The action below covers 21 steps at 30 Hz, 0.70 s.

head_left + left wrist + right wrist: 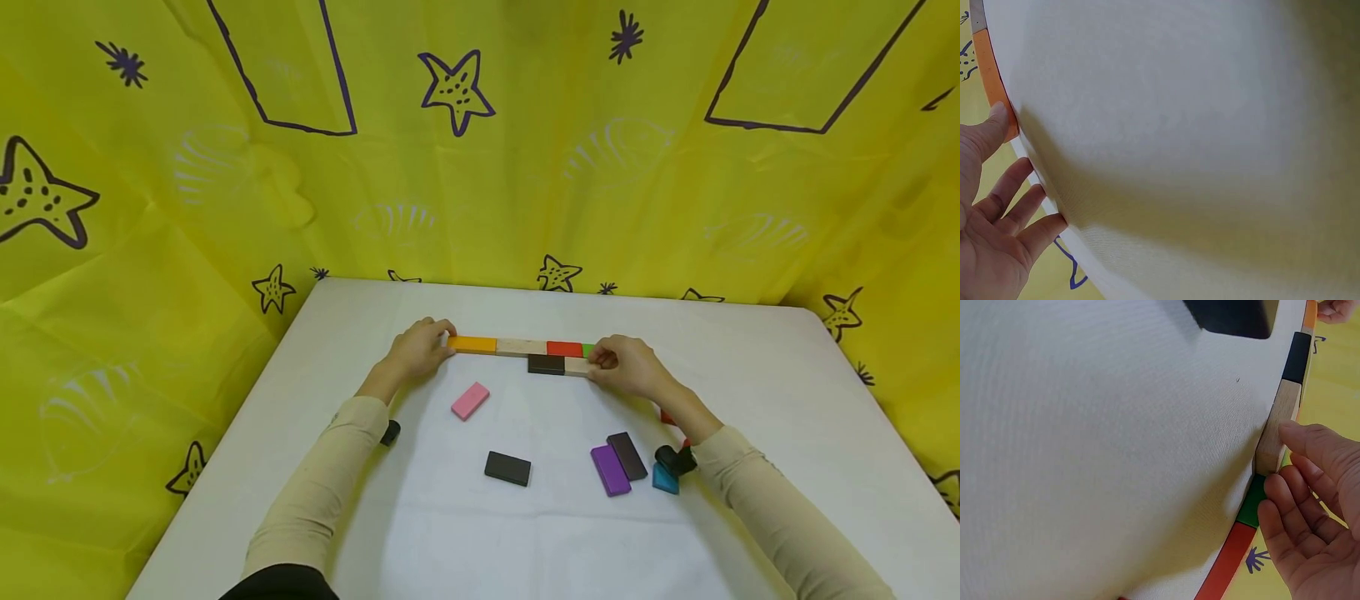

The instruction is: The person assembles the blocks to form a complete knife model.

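Observation:
An orange block (474,344) forms the left end of a row of flat blocks near the back of the table. My left hand (422,346) pinches its outer end, thumb on the near side, with the other fingers spread toward the table in the left wrist view. In the back row, a plain wood block (521,347), a red block (564,348) and a green block (1252,503) follow. Against its near side lie a black block (546,364) and a second plain wood block (1277,428). My right hand (628,365) holds this wood block, thumb on its face; the index fingertip is hidden.
Nearer me lie a pink block (470,401), a dark block (507,468), a purple block (611,470) touching a dark brown block (627,456), and a blue block (665,478) beneath the right wrist. Behind the white table (420,550) hangs a yellow patterned curtain (495,183).

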{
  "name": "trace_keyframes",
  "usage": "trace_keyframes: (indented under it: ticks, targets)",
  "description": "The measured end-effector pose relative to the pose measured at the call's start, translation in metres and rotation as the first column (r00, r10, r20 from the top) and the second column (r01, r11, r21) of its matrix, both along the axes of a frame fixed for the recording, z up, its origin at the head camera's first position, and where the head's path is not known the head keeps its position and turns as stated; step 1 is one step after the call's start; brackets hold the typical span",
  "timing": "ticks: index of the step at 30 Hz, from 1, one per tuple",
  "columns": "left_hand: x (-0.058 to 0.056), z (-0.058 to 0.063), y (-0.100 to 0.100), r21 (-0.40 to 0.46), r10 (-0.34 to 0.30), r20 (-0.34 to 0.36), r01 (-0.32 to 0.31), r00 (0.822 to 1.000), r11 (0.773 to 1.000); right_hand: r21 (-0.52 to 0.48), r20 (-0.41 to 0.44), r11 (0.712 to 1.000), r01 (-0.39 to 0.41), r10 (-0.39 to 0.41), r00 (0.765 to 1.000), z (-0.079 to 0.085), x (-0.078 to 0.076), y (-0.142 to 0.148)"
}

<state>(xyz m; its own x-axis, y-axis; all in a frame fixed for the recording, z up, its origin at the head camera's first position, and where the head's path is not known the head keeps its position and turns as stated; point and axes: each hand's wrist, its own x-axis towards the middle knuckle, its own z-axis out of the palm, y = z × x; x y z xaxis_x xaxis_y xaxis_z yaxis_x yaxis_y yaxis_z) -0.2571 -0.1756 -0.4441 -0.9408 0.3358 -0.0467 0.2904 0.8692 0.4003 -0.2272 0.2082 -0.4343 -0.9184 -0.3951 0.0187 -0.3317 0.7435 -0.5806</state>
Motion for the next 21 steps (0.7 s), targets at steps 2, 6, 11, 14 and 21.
trace_keyframes:
  ticks: [2, 6, 11, 14, 21]
  targets:
    - [0.0, -0.001, 0.001, 0.002, 0.001, 0.002, -0.001, 1.0, 1.0, 0.003, 0.002, 1.0, 0.003, -0.003, 1.0, 0.0, 0.0, 0.001]
    - [0.0, -0.002, 0.002, 0.011, -0.004, 0.007, 0.004, 1.0, 1.0, -0.001, -0.004, 1.0, 0.017, -0.017, 1.0, 0.004, 0.007, 0.003]
    - [0.0, -0.002, 0.002, 0.003, -0.003, 0.009, 0.003, 1.0, 1.0, -0.04, -0.038, 0.999, 0.03, -0.032, 0.999, 0.014, 0.024, 0.009]
    - [0.0, 0.0, 0.002, -0.006, 0.007, 0.006, -0.007, 1.0, 1.0, -0.075, -0.039, 0.996, 0.041, -0.044, 0.998, 0.018, 0.038, 0.014]
    - [0.001, 0.002, 0.001, 0.0, 0.013, 0.015, -0.013, 1.0, 1.0, -0.112, -0.058, 0.993, 0.037, -0.044, 0.997, 0.014, 0.068, 0.022]
